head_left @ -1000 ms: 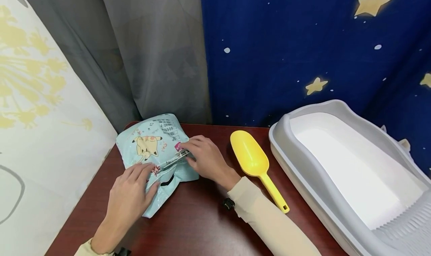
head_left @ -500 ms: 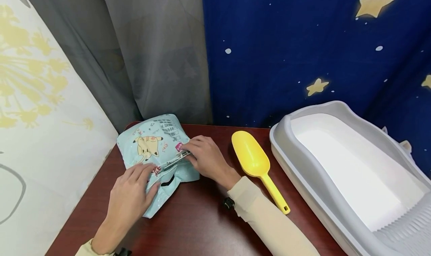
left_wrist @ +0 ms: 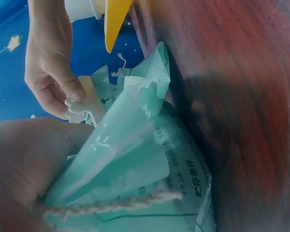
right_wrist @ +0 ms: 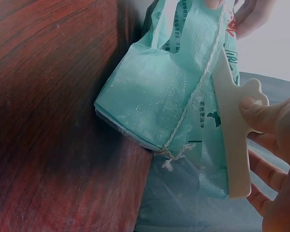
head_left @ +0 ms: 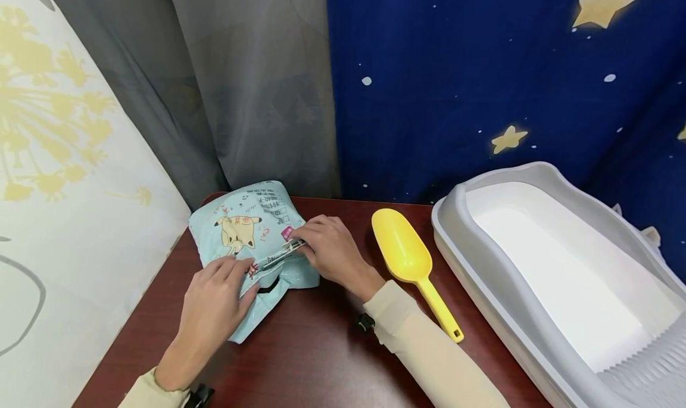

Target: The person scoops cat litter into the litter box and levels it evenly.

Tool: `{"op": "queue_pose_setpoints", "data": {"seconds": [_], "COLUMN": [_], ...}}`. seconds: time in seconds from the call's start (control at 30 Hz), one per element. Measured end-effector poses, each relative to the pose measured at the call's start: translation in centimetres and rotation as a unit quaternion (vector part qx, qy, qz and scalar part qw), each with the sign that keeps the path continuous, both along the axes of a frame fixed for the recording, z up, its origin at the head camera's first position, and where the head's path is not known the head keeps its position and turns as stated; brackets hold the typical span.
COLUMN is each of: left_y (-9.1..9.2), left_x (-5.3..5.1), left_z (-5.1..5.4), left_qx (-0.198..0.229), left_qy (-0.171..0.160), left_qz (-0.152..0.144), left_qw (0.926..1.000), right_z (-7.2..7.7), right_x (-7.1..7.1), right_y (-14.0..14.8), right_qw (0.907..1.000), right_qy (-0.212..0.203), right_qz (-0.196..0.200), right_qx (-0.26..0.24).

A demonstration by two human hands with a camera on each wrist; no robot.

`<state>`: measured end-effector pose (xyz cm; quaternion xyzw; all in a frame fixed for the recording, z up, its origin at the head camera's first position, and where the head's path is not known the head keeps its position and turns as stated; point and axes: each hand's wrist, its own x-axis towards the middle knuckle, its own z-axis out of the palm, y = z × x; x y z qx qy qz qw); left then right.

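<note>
A light-blue plastic bag (head_left: 239,234) with a cartoon print lies on the table, its near end folded over and a black handle slot showing. My left hand (head_left: 211,301) grips the folded end at its left side, thumb on the near side and fingers on top. At the fold's right side, my right hand (head_left: 336,256) pinches a cream bag clip (right_wrist: 234,135) by its scalloped tab. The clip lies along the fold; from these views I cannot tell whether its jaws are clamped. A twisted white string (right_wrist: 195,89) runs across the bag in the right wrist view.
A yellow scoop (head_left: 403,250) lies to the right of my right hand, handle toward me. Farther right stands a large grey litter box (head_left: 495,262). Behind the dark red table (head_left: 300,354) hang grey and blue starry curtains (head_left: 418,98).
Both hands keep their places on the bag and clip. The head view has shifted slightly, so everything sits a little farther right in it.
</note>
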<state>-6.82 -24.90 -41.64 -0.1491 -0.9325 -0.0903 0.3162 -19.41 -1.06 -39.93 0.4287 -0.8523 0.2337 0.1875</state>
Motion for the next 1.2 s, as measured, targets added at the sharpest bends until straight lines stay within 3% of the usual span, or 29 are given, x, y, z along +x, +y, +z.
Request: {"op": "queue_pose_setpoints", "data": {"seconds": [0.23, 0.57, 0.87, 1.2], "left_y": [0.4, 0.7, 0.6, 0.6], "left_x": [-0.9, -0.8, -1.1, -1.5], "left_z": [-0.2, 0.1, -0.2, -0.4], "left_qx": [-0.006, 0.020, 0.046, 0.054], "left_qy": [0.021, -0.031, 0.008, 0.016], "left_qz": [0.001, 0.027, 0.017, 0.017], "left_qw": [0.9998, 0.9990, 0.9988, 0.9982], "right_z": [0.0, 0.1, 0.4, 0.6], "right_x": [0.0, 0.0, 0.1, 0.0], "right_y": [0.0, 0.0, -0.1, -0.2], "right_qw": [1.0000, 1.0000, 0.9999, 0.9996], "right_qy": [-0.001, 0.001, -0.002, 0.006], "right_qz": [0.000, -0.001, -0.004, -0.011], "right_qx": [-0.001, 0.001, 0.011, 0.026]}}
